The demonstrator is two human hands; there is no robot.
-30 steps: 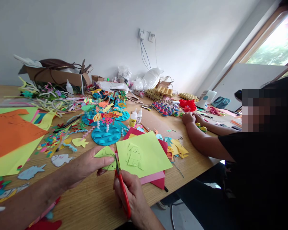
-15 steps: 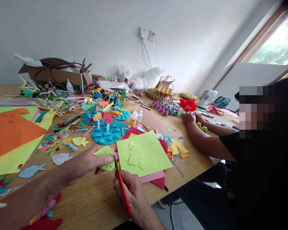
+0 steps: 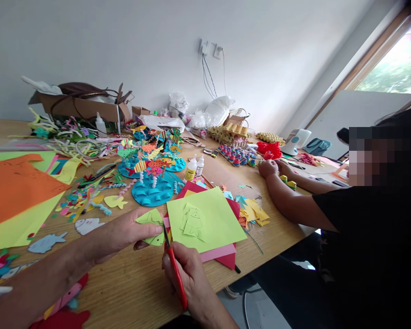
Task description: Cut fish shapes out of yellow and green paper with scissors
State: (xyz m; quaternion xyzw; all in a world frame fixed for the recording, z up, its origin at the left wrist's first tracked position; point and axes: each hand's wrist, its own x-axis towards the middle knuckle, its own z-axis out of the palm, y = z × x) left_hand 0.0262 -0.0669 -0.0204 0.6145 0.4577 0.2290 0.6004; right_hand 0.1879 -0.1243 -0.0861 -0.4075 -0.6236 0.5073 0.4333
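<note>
My left hand [image 3: 123,233] pinches a small lime-green paper piece [image 3: 151,225] just above the wooden table [image 3: 130,288]. My right hand [image 3: 187,274] is closed round red-handled scissors [image 3: 174,269], whose blades meet the right edge of that piece. Right beside them lies a lime-green sheet [image 3: 205,219] with a small cut-out shape on it, stacked on pink and red sheets [image 3: 226,258].
A person in black sits at the right, both hands [image 3: 272,168] on the table. Blue foam discs with paper fish [image 3: 152,180], glue bottles [image 3: 194,167], orange and yellow sheets [image 3: 13,192], paper fish cut-outs [image 3: 87,225], scraps and a cardboard box [image 3: 78,107] crowd the table.
The scissor blades have shifted slightly along the green piece's edge; my hands stay almost in place. The view has drifted a little.
</note>
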